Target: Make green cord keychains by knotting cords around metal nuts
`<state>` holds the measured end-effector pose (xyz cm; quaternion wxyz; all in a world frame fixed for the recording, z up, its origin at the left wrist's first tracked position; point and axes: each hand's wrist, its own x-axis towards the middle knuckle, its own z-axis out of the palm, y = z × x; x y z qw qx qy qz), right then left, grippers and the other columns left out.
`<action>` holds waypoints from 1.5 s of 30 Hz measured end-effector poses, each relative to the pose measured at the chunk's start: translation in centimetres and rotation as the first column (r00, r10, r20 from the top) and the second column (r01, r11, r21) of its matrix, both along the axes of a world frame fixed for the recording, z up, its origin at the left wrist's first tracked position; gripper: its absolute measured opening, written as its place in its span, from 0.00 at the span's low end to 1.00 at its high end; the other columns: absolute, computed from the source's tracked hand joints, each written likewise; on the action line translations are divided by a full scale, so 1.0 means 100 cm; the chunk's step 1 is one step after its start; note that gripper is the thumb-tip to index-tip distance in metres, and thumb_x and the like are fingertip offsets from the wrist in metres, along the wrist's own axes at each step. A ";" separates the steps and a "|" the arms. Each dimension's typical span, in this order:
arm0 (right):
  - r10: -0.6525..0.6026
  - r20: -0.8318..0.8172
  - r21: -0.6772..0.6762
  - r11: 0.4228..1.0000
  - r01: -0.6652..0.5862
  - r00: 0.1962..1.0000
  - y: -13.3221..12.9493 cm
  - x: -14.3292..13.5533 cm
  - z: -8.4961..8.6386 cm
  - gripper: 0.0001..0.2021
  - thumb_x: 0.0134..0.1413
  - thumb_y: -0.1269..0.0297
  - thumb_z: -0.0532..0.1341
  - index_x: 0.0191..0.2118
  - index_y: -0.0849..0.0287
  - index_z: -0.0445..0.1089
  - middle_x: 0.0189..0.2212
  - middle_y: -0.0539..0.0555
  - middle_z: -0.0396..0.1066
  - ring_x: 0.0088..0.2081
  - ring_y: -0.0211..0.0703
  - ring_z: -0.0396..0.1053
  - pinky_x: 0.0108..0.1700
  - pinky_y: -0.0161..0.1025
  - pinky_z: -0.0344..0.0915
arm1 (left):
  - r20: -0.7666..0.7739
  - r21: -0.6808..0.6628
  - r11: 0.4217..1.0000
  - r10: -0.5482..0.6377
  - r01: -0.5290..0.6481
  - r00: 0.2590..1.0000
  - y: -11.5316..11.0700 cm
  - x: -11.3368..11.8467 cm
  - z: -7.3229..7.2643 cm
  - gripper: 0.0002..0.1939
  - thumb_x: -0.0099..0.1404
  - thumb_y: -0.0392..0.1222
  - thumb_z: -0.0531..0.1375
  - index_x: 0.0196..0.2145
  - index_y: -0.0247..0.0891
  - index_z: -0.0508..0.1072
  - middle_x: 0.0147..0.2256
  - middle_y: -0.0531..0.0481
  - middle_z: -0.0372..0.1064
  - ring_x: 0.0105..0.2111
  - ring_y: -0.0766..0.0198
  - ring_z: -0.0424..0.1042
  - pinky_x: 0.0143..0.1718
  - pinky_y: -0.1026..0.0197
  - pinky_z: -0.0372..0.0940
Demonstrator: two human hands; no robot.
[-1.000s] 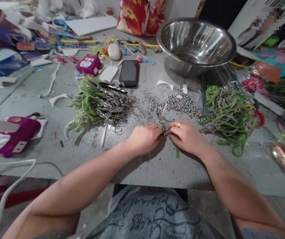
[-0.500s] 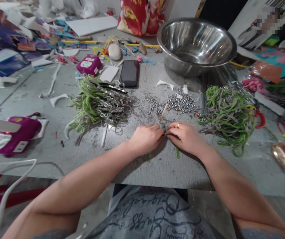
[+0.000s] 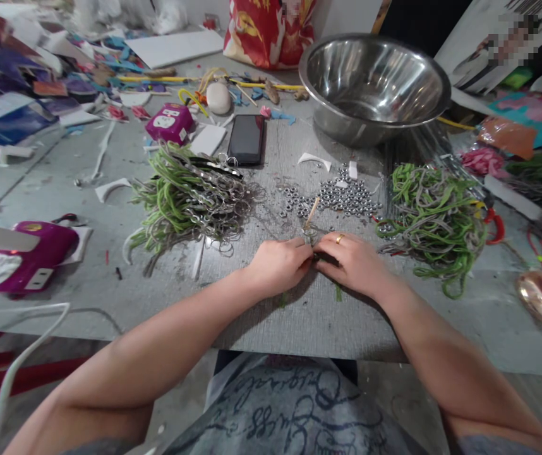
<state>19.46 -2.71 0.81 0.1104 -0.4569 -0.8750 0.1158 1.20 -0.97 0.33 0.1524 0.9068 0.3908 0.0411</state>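
Note:
My left hand (image 3: pixel 282 265) and my right hand (image 3: pixel 350 260) meet fingertip to fingertip low over the grey table. Both are closed around a small piece mostly hidden by the fingers; green cord ends (image 3: pixel 338 291) show beneath my right hand. A ring is on a finger of my right hand. Just beyond the fingertips stands a thin wooden stick (image 3: pixel 312 212) in a small clear holder. Many metal nuts (image 3: pixel 347 197) lie scattered behind it. To the left is a bundle of green and grey cords with metal pieces (image 3: pixel 180 196); to the right, a pile of green and grey cords (image 3: pixel 434 218).
A steel bowl (image 3: pixel 375 120) stands at the back right, near a red bag (image 3: pixel 268 31). A black phone (image 3: pixel 246 139) lies behind the left bundle. Purple power sockets (image 3: pixel 24 259) are at the left, red-handled scissors (image 3: pixel 493 226) at the right.
The fingers of my right hand have shifted slightly at the fingertips, with the thumb a little lower. My left hand has barely moved.

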 end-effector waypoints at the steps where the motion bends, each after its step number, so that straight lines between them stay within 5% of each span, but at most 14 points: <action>1: -0.003 0.006 0.012 1.000 0.003 1.000 0.000 -0.001 -0.001 0.08 0.56 0.62 0.57 0.38 0.59 0.69 0.38 0.57 0.71 0.40 0.47 0.67 0.42 0.43 0.62 | 0.000 -0.005 1.000 0.001 -0.001 1.000 0.000 0.000 0.001 0.11 0.63 0.41 0.50 0.34 0.36 0.71 0.31 0.47 0.69 0.28 0.62 0.70 0.25 0.62 0.62; 9: -0.010 0.014 0.067 0.998 0.009 1.000 -0.001 -0.002 -0.003 0.07 0.56 0.62 0.57 0.35 0.58 0.69 0.36 0.56 0.71 0.37 0.45 0.68 0.38 0.41 0.61 | -0.024 -0.001 1.000 -0.006 0.006 1.000 0.008 -0.015 0.014 0.09 0.60 0.38 0.50 0.33 0.39 0.70 0.32 0.51 0.71 0.29 0.66 0.70 0.25 0.66 0.58; 15: -0.011 0.016 0.058 0.998 0.010 1.000 -0.001 -0.001 -0.003 0.07 0.56 0.61 0.58 0.35 0.59 0.69 0.37 0.56 0.71 0.38 0.46 0.68 0.39 0.42 0.62 | -0.246 -0.041 0.999 -0.006 -0.004 0.969 0.018 -0.026 0.029 0.09 0.57 0.37 0.51 0.31 0.39 0.71 0.31 0.51 0.72 0.30 0.63 0.70 0.24 0.65 0.54; 38: -0.085 0.004 -0.034 0.996 0.085 0.996 -0.001 0.001 -0.008 0.09 0.56 0.59 0.58 0.39 0.58 0.69 0.38 0.55 0.68 0.37 0.44 0.68 0.37 0.40 0.61 | -0.475 -0.156 0.986 -0.016 -0.067 0.880 0.021 -0.041 0.040 0.12 0.56 0.39 0.49 0.32 0.39 0.72 0.27 0.45 0.71 0.32 0.55 0.72 0.30 0.59 0.61; 45: -0.027 -0.003 0.051 0.998 0.027 1.000 0.000 0.002 -0.008 0.08 0.56 0.60 0.57 0.35 0.59 0.68 0.34 0.54 0.70 0.34 0.43 0.67 0.37 0.38 0.59 | -0.480 -0.136 0.988 -0.001 -0.073 0.877 0.019 -0.041 0.041 0.11 0.57 0.39 0.49 0.30 0.38 0.70 0.27 0.45 0.71 0.30 0.54 0.72 0.29 0.58 0.60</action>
